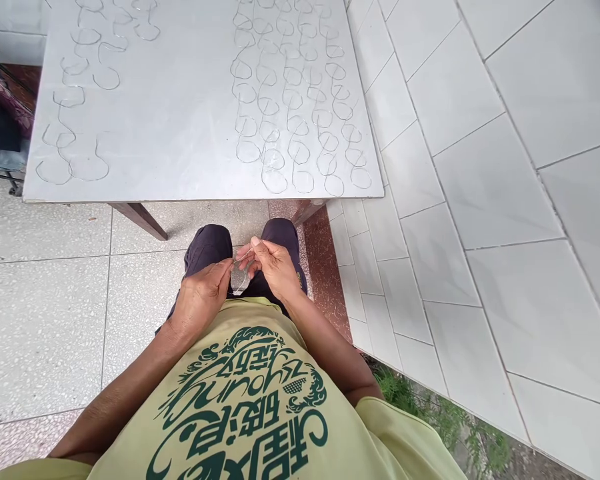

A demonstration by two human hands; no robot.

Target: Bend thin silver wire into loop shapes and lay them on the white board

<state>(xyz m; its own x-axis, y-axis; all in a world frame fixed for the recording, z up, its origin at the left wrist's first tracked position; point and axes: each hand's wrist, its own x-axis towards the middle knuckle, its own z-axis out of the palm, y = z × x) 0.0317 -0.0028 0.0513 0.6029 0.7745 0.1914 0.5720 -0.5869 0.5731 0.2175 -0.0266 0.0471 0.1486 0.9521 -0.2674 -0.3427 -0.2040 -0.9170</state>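
My left hand point(203, 297) and my right hand point(273, 263) meet above my lap, both pinched on a thin piece of bent wire point(240, 277) held between them. The wire forms a small loop hanging just below my fingertips. In front of me stands a white table point(180, 133). Several bent wire loops point(295, 100) lie in rows on its right half, and a few larger wire shapes point(75, 100) lie along its left side.
A white tiled wall point(480, 167) runs along the right, close to the table's edge. Speckled floor tiles point(45, 293) spread to the left. A dark object with patterned fabric point(0, 113) sits at the far left. Green plants point(430, 413) show at the lower right.
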